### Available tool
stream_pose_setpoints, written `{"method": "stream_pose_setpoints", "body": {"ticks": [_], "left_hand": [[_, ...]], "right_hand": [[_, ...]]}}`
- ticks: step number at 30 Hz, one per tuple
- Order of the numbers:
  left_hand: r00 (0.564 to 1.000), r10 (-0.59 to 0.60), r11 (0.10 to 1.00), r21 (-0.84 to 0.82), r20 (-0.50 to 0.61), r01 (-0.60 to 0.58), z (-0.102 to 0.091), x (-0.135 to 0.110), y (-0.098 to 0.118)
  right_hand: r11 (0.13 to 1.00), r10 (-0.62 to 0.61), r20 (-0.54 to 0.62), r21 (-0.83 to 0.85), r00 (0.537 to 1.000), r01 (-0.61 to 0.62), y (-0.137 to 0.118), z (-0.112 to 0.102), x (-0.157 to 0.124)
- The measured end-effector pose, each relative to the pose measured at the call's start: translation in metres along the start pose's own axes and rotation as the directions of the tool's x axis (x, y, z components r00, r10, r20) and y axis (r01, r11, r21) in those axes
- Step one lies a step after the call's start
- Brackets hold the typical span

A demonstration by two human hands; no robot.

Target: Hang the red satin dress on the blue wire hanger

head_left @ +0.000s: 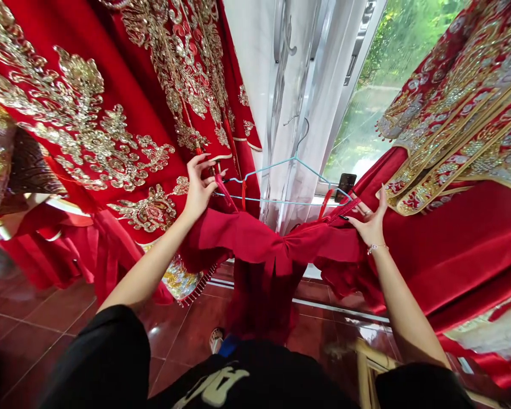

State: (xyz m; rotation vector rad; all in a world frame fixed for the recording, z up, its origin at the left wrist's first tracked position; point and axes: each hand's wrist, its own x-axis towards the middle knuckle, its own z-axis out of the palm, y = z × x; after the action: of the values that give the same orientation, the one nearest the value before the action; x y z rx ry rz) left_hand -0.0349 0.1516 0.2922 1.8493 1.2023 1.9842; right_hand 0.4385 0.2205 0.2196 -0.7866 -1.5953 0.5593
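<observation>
A red satin dress (259, 255) hangs in front of me on a light blue wire hanger (281, 182), its skirt falling toward the floor. My left hand (200, 190) grips a narrow red strap (225, 193) at the dress's top edge, near the hanger's left arm. At the other side, my right hand (368, 221) holds the dress's upper edge by a zip-like seam (343, 210), just under the hanger's right end. A small black tag (344, 187) dangles close to that hand.
Red robes with gold embroidery hang at left (111, 113) and right (464, 130). Behind the hanger are a white curtain (289, 85) and a window (378, 85). Below lies a glossy red tile floor (34, 324), with a wooden frame (366, 369) at lower right.
</observation>
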Motion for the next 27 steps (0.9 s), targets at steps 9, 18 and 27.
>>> {"method": "stream_pose_setpoints", "body": {"ticks": [9, 18, 27], "left_hand": [[0.834, -0.029, 0.994, 0.100, 0.552, -0.032, 0.013, 0.045, 0.022], [0.810, -0.015, 0.929, 0.308, 0.586, -0.205, 0.024, 0.033, 0.063], [0.799, -0.041, 0.812, 0.486, 0.600, -0.323, 0.066, 0.037, 0.031]], "right_hand": [[0.997, -0.073, -0.076, 0.007, 0.994, 0.074, -0.004, -0.003, -0.007], [0.996, -0.085, -0.131, -0.028, 0.988, 0.082, -0.008, -0.016, -0.012], [0.990, -0.138, 0.022, -0.005, 0.990, 0.138, -0.057, -0.005, 0.016]]}}
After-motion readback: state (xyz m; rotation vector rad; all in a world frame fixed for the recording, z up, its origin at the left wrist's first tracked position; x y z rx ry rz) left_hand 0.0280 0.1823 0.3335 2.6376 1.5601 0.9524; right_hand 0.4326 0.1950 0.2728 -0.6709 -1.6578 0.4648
